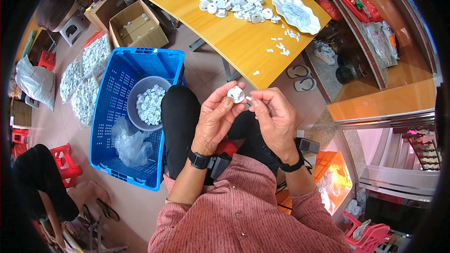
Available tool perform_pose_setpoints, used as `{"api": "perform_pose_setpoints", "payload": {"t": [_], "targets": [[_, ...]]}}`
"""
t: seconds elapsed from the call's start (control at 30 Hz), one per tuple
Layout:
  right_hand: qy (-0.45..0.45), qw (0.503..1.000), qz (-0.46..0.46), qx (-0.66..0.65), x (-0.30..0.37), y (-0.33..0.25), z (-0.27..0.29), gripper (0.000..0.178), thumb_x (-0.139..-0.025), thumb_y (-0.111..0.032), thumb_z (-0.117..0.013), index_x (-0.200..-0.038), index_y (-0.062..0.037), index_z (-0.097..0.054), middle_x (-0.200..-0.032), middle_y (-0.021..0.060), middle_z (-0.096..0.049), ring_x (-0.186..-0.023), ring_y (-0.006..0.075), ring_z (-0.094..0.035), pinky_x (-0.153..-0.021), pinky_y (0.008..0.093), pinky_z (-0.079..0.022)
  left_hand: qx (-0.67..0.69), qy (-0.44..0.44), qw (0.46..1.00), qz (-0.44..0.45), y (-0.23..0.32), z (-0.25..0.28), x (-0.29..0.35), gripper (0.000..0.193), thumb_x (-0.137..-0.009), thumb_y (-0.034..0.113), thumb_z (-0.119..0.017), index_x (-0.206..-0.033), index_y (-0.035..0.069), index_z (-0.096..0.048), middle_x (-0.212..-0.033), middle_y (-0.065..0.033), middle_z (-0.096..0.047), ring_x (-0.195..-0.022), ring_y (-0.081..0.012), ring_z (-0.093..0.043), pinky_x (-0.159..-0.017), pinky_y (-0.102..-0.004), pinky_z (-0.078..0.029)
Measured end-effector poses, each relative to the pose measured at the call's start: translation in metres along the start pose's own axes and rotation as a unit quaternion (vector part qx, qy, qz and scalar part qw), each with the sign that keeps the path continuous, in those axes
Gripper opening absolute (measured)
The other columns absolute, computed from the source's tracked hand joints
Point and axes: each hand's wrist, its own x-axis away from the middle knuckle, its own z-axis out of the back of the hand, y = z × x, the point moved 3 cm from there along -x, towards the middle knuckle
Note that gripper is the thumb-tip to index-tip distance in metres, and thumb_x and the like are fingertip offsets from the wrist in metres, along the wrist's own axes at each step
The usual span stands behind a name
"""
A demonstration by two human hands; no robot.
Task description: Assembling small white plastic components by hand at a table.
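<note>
Over my lap, my left hand point(216, 117) pinches a round white plastic part point(236, 94) between thumb and fingers. Close to its right side, my right hand point(273, 117) grips a small white plastic piece point(249, 98) at its fingertips. The gap between the two pieces is narrow. On the wooden table point(192, 1) ahead lies a pile of round white plastic parts point(236, 3). Several tiny white pieces point(283, 49) are scattered nearer to me, beside a scalloped white dish point(313, 27) that holds more small bits.
At my left stands a blue crate point(104, 112) containing a grey tub point(133, 107) of white parts and a clear plastic bag point(131, 143). Filled bags point(86, 72) and an open cardboard box point(157, 37) sit beyond. Shelves point(361, 56) flank the right; another person point(42, 182) sits at lower left.
</note>
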Motion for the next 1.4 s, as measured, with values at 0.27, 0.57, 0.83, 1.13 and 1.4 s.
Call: {"api": "perform_pose_setpoints", "payload": {"t": [0.27, 0.57, 0.83, 1.13, 1.4], "targets": [[-0.001, 1.0, 0.019, -0.003, 0.001, 0.003, -0.002, 0.011, -0.092, 0.002, -0.065, -0.102, 0.0015, -0.064, -0.091, 0.0082, -0.065, -0.074, 0.0122, -0.065, -0.065, 0.0244, -0.052, -0.016, 0.008, 1.0, -0.003, -0.003, 0.002, -0.001, 0.041, -0.096, 0.006, -0.062, -0.135, 0.0, -0.053, -0.132, -0.0212, -0.058, -0.114, -0.0251, -0.063, -0.095, -0.034, -0.056], [0.012, 1.0, 0.019, -0.022, 0.002, 0.013, -0.006, 0.011, -0.091, 0.002, -0.066, -0.102, 0.0019, -0.065, -0.092, 0.009, -0.066, -0.075, 0.0119, -0.065, -0.066, 0.0243, -0.052, -0.048, 0.009, 0.999, 0.004, -0.006, -0.003, 0.002, 0.036, -0.094, 0.003, -0.065, -0.128, -0.001, -0.058, -0.115, -0.0129, -0.066, -0.11, -0.0202, -0.064, -0.096, -0.0366, -0.055], [0.026, 0.998, -0.022, -0.061, 0.003, 0.017, -0.004, 0.011, -0.091, 0.002, -0.066, -0.102, 0.0033, -0.064, -0.092, 0.0078, -0.067, -0.076, 0.011, -0.066, -0.066, 0.0233, -0.052, -0.087, -0.017, 0.995, 0.036, -0.009, 0.0, 0.0, 0.032, -0.094, 0.005, -0.066, -0.124, -0.002, -0.058, -0.111, -0.0114, -0.068, -0.102, -0.0198, -0.068, -0.093, -0.0356, -0.057], [0.036, 0.995, -0.003, -0.09, 0.001, 0.017, -0.003, 0.011, -0.093, 0.001, -0.064, -0.104, 0.0037, -0.064, -0.094, 0.008, -0.068, -0.078, 0.0115, -0.069, -0.068, 0.0231, -0.054, -0.029, 0.009, 0.997, 0.067, -0.006, -0.008, 0.0, 0.042, -0.098, 0.008, -0.061, -0.138, -0.001, -0.052, -0.111, -0.0139, -0.069, -0.098, -0.0208, -0.069, -0.087, -0.0329, -0.059], [0.033, 0.993, -0.049, -0.105, 0.002, 0.018, -0.003, 0.012, -0.094, 0.001, -0.064, -0.105, 0.0043, -0.064, -0.094, 0.0075, -0.068, -0.077, 0.0095, -0.068, -0.067, 0.0224, -0.054, -0.072, -0.031, 0.995, 0.066, -0.008, 0.002, 0.003, 0.032, -0.096, 0.01, -0.065, -0.125, -0.001, -0.059, -0.11, -0.0131, -0.069, -0.097, -0.0208, -0.069, -0.082, -0.0306, -0.059]]}}
